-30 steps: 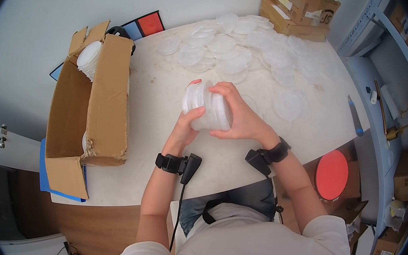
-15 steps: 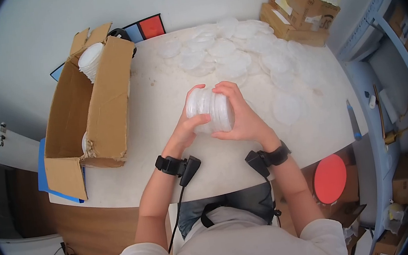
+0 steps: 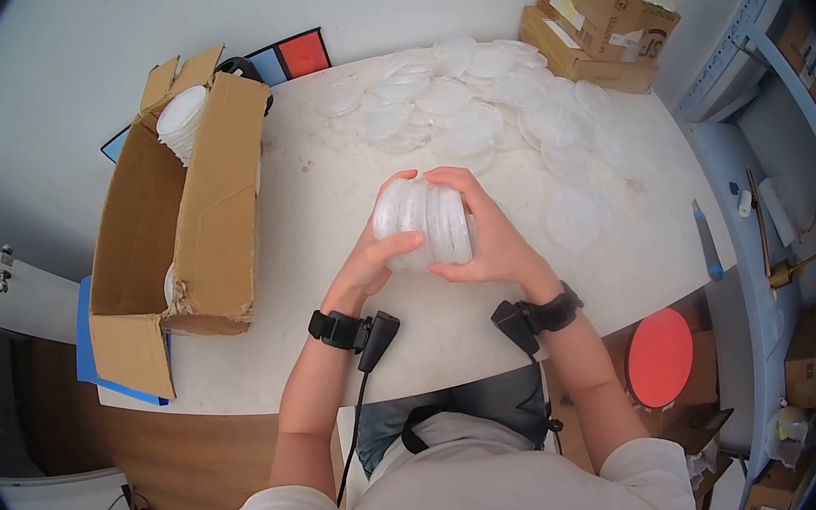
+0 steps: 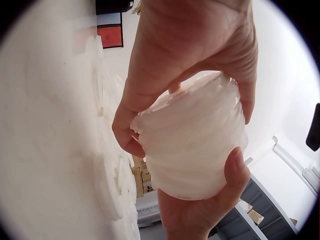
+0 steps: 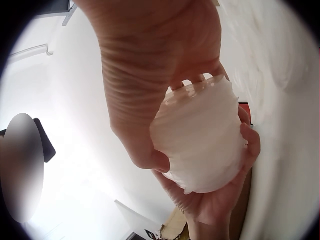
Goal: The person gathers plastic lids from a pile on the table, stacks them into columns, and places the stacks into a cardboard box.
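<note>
A short stack of translucent plastic lids (image 3: 421,218) is held between both hands over the table, its discs standing on edge. The left hand (image 3: 368,259) grips the left end, thumb laid across the near side and fingertips over the far side. At the other end, the right hand (image 3: 494,235) curls round the discs, thumb below and fingers on top. In the left wrist view, the rims of the stack (image 4: 192,142) look uneven and layered. The right wrist view shows the stack (image 5: 200,135) spanned by both hands.
Loose lids (image 3: 459,128) lie in a wide pile at the back of the table (image 3: 328,345). An open cardboard box (image 3: 221,206) on the left contains a stack of white discs (image 3: 179,120). Closed cartons (image 3: 603,21) stand back right; a blue-handled tool (image 3: 708,241) lies at the right edge.
The discs, offset from one another a second ago, now sit more evenly in line. Both hands have shifted slightly to the right and keep hold of the stack.
</note>
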### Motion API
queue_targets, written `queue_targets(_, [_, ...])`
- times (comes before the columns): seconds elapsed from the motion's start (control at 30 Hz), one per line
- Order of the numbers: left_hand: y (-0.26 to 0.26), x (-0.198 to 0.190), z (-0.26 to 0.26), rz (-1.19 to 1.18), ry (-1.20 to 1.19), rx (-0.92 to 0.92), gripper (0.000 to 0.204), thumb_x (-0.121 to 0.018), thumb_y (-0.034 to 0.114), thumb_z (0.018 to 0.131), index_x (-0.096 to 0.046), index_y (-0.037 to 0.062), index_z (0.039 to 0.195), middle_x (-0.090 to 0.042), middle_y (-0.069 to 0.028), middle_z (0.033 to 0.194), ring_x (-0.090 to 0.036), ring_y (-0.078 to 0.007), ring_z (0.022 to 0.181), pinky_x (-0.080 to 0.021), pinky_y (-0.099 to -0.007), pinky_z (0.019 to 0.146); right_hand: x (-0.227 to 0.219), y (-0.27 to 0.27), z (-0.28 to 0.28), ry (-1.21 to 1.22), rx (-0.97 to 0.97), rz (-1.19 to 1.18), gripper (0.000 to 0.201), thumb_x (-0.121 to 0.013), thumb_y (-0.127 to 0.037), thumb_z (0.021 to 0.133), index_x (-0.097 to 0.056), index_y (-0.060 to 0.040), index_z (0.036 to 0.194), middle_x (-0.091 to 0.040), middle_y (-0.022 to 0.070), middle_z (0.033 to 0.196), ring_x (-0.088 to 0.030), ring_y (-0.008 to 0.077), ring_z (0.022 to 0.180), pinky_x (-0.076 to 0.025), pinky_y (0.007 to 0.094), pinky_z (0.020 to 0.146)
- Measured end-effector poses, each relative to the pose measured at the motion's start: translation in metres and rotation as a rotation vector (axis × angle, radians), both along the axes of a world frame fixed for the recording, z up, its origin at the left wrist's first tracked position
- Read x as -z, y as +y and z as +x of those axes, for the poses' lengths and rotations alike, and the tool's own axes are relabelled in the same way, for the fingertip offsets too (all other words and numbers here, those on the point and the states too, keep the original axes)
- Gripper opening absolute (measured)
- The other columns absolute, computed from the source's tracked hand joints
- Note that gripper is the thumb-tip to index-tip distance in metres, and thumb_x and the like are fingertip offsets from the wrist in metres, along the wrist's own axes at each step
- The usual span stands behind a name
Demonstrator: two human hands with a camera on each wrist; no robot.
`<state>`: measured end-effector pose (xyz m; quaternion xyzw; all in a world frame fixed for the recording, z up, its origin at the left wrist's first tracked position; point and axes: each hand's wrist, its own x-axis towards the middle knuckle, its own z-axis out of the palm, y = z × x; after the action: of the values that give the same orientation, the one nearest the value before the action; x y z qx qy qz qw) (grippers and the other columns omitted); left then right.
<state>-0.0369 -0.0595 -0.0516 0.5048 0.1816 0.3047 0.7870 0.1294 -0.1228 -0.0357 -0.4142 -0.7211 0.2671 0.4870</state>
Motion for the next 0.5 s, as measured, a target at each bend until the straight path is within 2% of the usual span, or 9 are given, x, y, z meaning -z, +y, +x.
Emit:
queue_targets(0.03, [0.0,0.0,0.0,-0.011,-0.013,-0.004,0.082,-0.069,0.023,0.064,-0.025,0.015,0.133,-0.041,-0.0096,0.122,-0.038,-0.0234,0.117,-0.031,-0.0376,0.097,-0.001,-0.001,0.001,0.059,-0.01,-0.057,0.079,-0.075,-0.013,0.055,-0.035,-0.0082,0.123,-0.038,0.0113,0.12,-0.04,0.0275,0.114,-0.035,0.037,0.094])
queue_targets(0.2, [0.001,0.001,-0.001,-0.029,-0.032,-0.048,0.081,-0.068,0.021,0.065,-0.025,0.0145,0.133,-0.042,-0.0099,0.122,-0.039,-0.023,0.116,-0.032,-0.0372,0.096,0.002,0.0,0.003,0.015,0.078,0.002,0.078,-0.074,-0.012,0.055,-0.035,-0.0083,0.123,-0.039,0.0112,0.119,-0.041,0.0266,0.113,-0.035,0.0361,0.094])
queue_targets(0.27, [0.001,0.0,-0.001,0.023,-0.023,-0.048,0.08,-0.067,0.022,0.066,-0.025,0.0145,0.134,-0.042,-0.0099,0.121,-0.04,-0.0227,0.116,-0.033,-0.0368,0.096,0.002,0.0,0.001,0.002,0.117,0.014,0.078,-0.073,-0.011,0.055,-0.035,-0.0084,0.123,-0.039,0.0113,0.119,-0.041,0.0264,0.112,-0.036,0.036,0.094])
queue_targets(0.37, [0.001,0.003,0.001,0.111,-0.036,-0.057,0.081,-0.067,0.022,0.066,-0.024,0.0149,0.134,-0.043,-0.0102,0.12,-0.041,-0.0226,0.115,-0.034,-0.0363,0.095,0.001,0.0,0.001,0.063,0.059,-0.007,0.078,-0.073,-0.011,0.055,-0.035,-0.0079,0.123,-0.04,0.0111,0.118,-0.041,0.026,0.111,-0.036,0.0359,0.093])
queue_targets(0.4, [0.002,0.002,-0.001,0.111,-0.036,-0.057,0.081,-0.067,0.022,0.066,-0.024,0.0149,0.134,-0.043,-0.0102,0.12,-0.041,-0.0226,0.115,-0.034,-0.0363,0.095,-0.001,0.0,0.005,0.017,0.113,0.02,0.078,-0.073,-0.011,0.056,-0.035,-0.0077,0.124,-0.04,0.0109,0.118,-0.042,0.0257,0.111,-0.035,0.0359,0.094])
queue_targets(0.47, [0.001,-0.007,-0.006,0.0,-0.04,-0.069,0.082,-0.068,0.023,0.066,-0.023,0.0149,0.134,-0.043,-0.0099,0.12,-0.041,-0.0225,0.115,-0.033,-0.0358,0.096,-0.001,-0.001,0.009,-0.03,0.165,0.045,0.078,-0.073,-0.011,0.056,-0.034,-0.0074,0.124,-0.04,0.0108,0.118,-0.042,0.0254,0.111,-0.035,0.036,0.094])
queue_targets(0.5, [0.001,-0.007,-0.006,-0.001,-0.039,-0.068,0.082,-0.068,0.023,0.066,-0.023,0.0149,0.134,-0.043,-0.0099,0.12,-0.041,-0.0225,0.115,-0.033,-0.0358,0.096,0.001,0.0,0.01,0.088,0.11,-0.014,0.079,-0.073,-0.01,0.056,-0.034,-0.0071,0.124,-0.04,0.0108,0.119,-0.042,0.0255,0.111,-0.035,0.036,0.094])
